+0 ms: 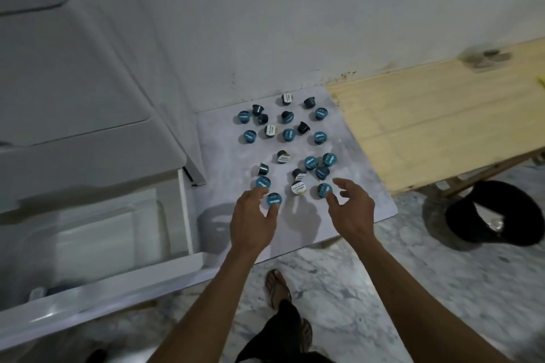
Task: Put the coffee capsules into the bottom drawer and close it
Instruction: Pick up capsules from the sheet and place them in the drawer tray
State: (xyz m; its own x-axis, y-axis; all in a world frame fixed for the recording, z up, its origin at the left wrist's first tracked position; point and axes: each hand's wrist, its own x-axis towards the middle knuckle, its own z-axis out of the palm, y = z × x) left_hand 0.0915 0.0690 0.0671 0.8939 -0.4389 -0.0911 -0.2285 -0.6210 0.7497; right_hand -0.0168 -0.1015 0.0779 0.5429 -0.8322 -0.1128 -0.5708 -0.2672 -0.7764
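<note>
Several coffee capsules [289,135], most with blue lids and some with white ones, lie scattered on a pale marbled board [224,138] on the floor. My left hand [253,221] hovers over the board's near part, fingers spread around one blue capsule [274,200] without a clear grip. My right hand [352,209] reaches in with relaxed fingers, its thumb next to another blue capsule [324,190]. Left of the board the white bottom drawer [118,289] stands pulled out, with a pale interior.
A white cabinet [73,97] rises above the drawer. A wooden plank [436,115] lies right of the board against the white wall. A black cap [495,212] sits on the marble floor at right. My sandalled foot [277,289] stands just before the board.
</note>
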